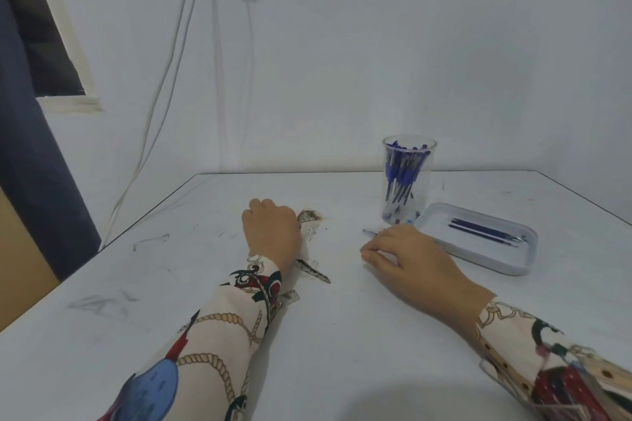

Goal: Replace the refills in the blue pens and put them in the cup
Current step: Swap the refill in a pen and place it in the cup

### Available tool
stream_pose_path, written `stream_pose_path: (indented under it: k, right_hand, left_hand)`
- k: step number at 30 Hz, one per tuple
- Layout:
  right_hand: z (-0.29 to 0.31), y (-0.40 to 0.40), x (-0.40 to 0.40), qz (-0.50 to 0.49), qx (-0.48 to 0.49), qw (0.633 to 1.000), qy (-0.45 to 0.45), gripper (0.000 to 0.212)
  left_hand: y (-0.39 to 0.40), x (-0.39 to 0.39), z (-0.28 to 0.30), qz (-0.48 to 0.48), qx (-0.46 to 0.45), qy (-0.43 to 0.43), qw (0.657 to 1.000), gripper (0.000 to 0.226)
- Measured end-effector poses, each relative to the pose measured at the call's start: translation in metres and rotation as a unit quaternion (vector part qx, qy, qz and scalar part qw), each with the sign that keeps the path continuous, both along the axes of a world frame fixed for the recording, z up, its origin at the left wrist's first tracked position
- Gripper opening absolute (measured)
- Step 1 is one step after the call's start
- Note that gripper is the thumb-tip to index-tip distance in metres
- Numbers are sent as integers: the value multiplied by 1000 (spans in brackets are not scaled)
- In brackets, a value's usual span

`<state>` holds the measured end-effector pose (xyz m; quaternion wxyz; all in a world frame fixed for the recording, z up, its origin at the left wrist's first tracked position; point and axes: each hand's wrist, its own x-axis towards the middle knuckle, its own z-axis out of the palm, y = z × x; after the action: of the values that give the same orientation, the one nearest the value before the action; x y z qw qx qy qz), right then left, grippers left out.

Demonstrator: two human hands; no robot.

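A clear plastic cup stands at the back right of the white table and holds several blue pens. To its right lies a white tray with blue refills in it. My right hand rests on the table left of the tray, fingers curled round a thin pen or refill whose tip sticks out toward the left. My left hand lies in a loose fist in the table's middle, and nothing shows in it.
The white table carries burn marks by my left hand and grey scuffs at the left. Cables hang down the wall behind. A dark curtain hangs at the far left.
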<state>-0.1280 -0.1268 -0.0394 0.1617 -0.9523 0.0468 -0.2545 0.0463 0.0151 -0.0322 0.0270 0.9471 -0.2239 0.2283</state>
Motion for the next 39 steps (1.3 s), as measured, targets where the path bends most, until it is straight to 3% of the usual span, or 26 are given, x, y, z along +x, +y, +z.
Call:
stream_pose_path:
  k: [3,7,9,12,15,17,20,23,27,34,39]
  right_hand:
    - [0,-1,-1,-5,-4,1000,8,21]
    - [1,-3,-2,-13,-7,1000,9,21]
    - [0,-4,-2,-12,-10,1000,8,22]
    - [0,-6,-2,-12,-9,1000,8,21]
    - [-3,-9,-1,-13,-1,1000,11,21]
    - [-5,-11,0,-22,16,1000,4,24]
    - [-4,-13,3,-46,42,997,-38,38]
    - [-1,-13,3,-64,29,997,-40,44]
    - [1,-14,3,-52,12,998,-37,25]
    - [4,1,2,5,21,998,-56,19]
    - [6,3,1,-13,58,998,-35,24]
  left_hand:
    - [-3,-5,-3,16,25,5,1000,11]
    - [-3,-4,-7,15,44,-3,999,26]
    - [-4,-3,-10,0,35,1,999,19]
    - [-3,-6,-8,-19,5,3,1000,31]
    - [-2,-12,-1,-44,-6,6,999,25]
    - [-5,-19,7,-95,-41,43,994,22]
    - [-4,-38,18,-200,-85,172,961,16]
    - [6,-52,11,-315,-102,192,924,9]
    - [8,-52,5,-343,-82,184,917,34]
    - [-6,-69,-4,-374,-81,114,917,27]
    - [-7,-65,-9,-346,-50,43,936,33]
